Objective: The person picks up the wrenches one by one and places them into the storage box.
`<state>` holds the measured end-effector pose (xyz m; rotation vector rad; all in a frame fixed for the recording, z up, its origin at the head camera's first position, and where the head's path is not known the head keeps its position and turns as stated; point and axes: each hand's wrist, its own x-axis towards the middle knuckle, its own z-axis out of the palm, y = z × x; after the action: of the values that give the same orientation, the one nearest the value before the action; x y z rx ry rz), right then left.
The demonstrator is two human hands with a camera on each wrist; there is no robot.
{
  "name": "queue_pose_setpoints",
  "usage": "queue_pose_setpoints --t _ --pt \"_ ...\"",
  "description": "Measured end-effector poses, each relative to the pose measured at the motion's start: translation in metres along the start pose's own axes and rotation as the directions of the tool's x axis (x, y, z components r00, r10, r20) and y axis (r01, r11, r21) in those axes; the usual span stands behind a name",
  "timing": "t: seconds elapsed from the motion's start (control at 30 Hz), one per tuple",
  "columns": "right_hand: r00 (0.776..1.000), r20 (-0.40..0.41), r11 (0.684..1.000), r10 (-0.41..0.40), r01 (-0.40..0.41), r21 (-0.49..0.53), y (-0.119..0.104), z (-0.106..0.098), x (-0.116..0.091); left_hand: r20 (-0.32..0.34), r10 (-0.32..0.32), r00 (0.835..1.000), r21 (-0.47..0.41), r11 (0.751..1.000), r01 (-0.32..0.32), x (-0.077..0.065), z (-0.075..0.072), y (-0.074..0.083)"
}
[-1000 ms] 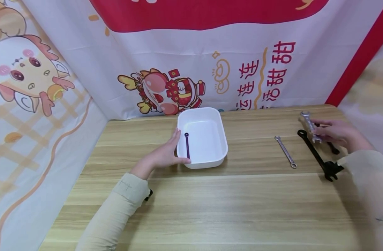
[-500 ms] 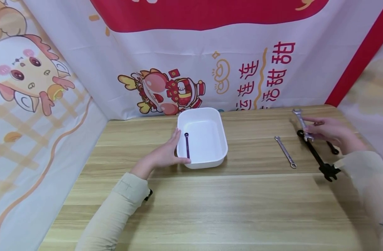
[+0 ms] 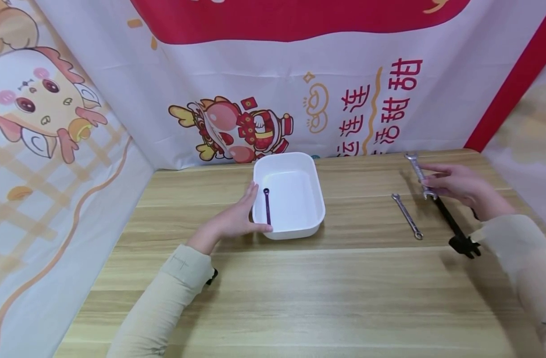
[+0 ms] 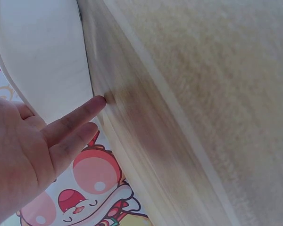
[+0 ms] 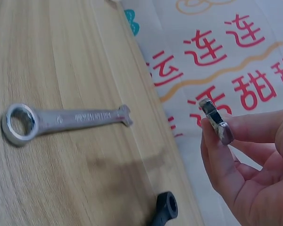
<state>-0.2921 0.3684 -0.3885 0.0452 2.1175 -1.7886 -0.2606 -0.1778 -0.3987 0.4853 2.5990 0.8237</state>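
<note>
My left hand (image 3: pixel 230 219) rests against the near left corner of a white plastic tub (image 3: pixel 295 231). Its thumb lies at the front rim; in the left wrist view its straight fingers (image 4: pixel 70 122) lie along the outer wall. Inside the tub is a dark ring-end wrench (image 3: pixel 267 206). At the far right, my right hand (image 3: pixel 461 186) pinches a silver double open-end wrench (image 3: pixel 418 174) above the table, seen nearly end-on between thumb and fingers in the right wrist view. A smaller silver combination wrench (image 3: pixel 407 216) lies to the left, and a black wrench (image 3: pixel 447 214) lies partly hidden below the hand.
Another dark wrench (image 3: pixel 475 214) barely shows beneath the right hand. The wooden table (image 3: pixel 300 293) ends at a printed cloth (image 3: pixel 335 99) hanging behind, with more cloth along both sides.
My right hand has moved left with the silver double open-end wrench, bringing it over the black wrench's ring end. The left hand and the tub stay where they were.
</note>
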Motion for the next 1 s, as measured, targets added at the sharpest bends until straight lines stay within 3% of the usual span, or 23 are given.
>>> queue_pose_setpoints --t 0.2,0.5,1.0 --pt "1.0 -0.011 1.0 0.002 -0.003 -0.018 -0.007 0.008 -0.001 -0.001 0.002 1.0 0.005 1.0 -0.002 0.0 -0.001 0.001" --pt "1.0 -0.011 0.991 -0.011 0.009 -0.135 -0.016 0.029 -0.004 0.005 -0.008 1.0 0.003 1.0 0.008 -0.001 -0.001 0.002" --pt "0.998 0.042 0.992 -0.056 0.06 -0.114 -0.025 0.068 -0.004 0.005 -0.01 1.0 -0.007 1.0 0.01 0.0 0.0 0.001"
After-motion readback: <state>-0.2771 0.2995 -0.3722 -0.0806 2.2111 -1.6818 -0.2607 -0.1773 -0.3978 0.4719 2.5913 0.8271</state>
